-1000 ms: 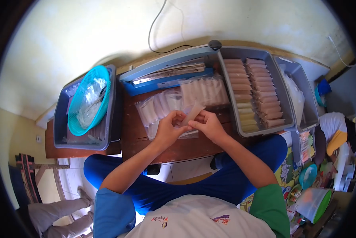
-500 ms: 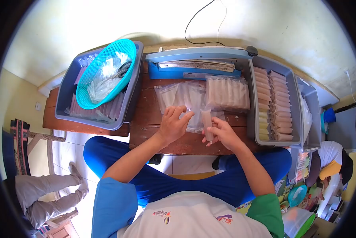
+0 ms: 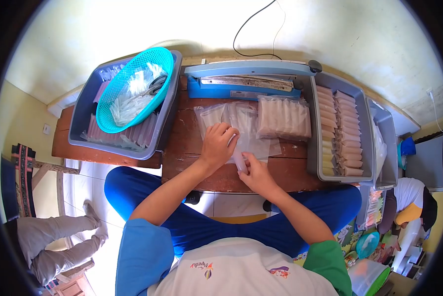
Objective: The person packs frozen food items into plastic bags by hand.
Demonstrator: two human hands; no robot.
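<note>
Between my hands, over the front of the table, is a slim plastic tube (image 3: 239,161) filled with something pale pink. My left hand (image 3: 217,148) is closed around its upper end, hiding that part. Lower down, the thumb and fingers of my right hand (image 3: 259,174) pinch the tube near its bottom. Behind my hands lie flat clear plastic bags (image 3: 266,146), and some similar tubes (image 3: 212,116) show through the plastic. To their right rests a clear pack of several pinkish tubes (image 3: 283,117) side by side.
A blue sealer-like device (image 3: 246,74) stands along the back. At right, a grey tub (image 3: 314,123) holds rows of filled tubes. At left, a turquoise basket (image 3: 103,106) with plastic and scissors sits on a grey-blue tub (image 3: 76,116). Two other people (image 3: 58,237) are nearby.
The tube has moved left from my right hand to between both hands. My left hand, which held nothing, has closed on its upper end; my right hand has shifted left.
</note>
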